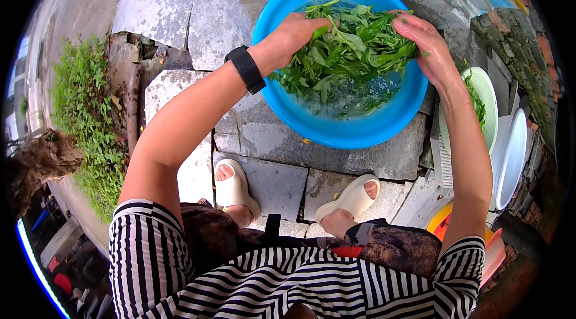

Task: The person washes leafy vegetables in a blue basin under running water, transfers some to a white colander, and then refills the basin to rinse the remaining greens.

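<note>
A round blue plastic basin [342, 132] stands on stone slabs in front of me, with water in it. Both hands grip one large bunch of wet leafy greens [355, 44] over the basin. My left hand [299, 35] holds its left side, the thumb and fingers partly hidden among the leaves. On the right side, my right hand [425, 44] has its fingers around the leaves. The lower part of the bunch reaches the bubbly water [346, 98], where some leaves lie under the surface.
To my right sit a pale green bowl [490, 94] with some greens, a white basin [513, 161], and a yellow-and-red container [438, 220] partly behind my arm. Low plants [85, 116] grow at the left. The paving slabs [270, 179] are uneven, with gaps.
</note>
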